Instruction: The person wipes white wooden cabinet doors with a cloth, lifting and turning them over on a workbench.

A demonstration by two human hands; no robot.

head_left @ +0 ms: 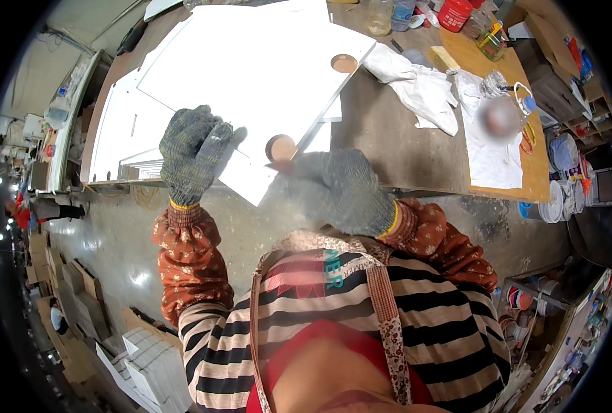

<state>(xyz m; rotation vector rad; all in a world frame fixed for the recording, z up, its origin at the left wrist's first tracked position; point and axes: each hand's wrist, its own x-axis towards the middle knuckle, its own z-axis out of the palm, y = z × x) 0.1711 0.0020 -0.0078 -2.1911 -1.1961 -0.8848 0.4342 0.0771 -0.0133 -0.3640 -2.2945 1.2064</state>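
Note:
A large white panel [251, 76] with two round holes along its right side lies at an angle over other white panels [113, 138] on the workbench. My left hand [194, 155], in a dark grey knit glove, is closed with curled fingers at the panel's near-left edge. My right hand [340, 193], gloved alike, hovers by the panel's near corner, just below the nearer hole. Motion smears its fingers. A brownish blur shows at its fingertips, and I cannot make out whether it is a held thing.
A white cloth [413, 89] lies right of the panel on the brown workbench [416, 155]. Farther right are another white cloth [485, 162], bottles [402, 14] and a red tub [455, 14]. White buckets [554, 203] stand right of the bench; stacked white boxes [151, 372] at lower left.

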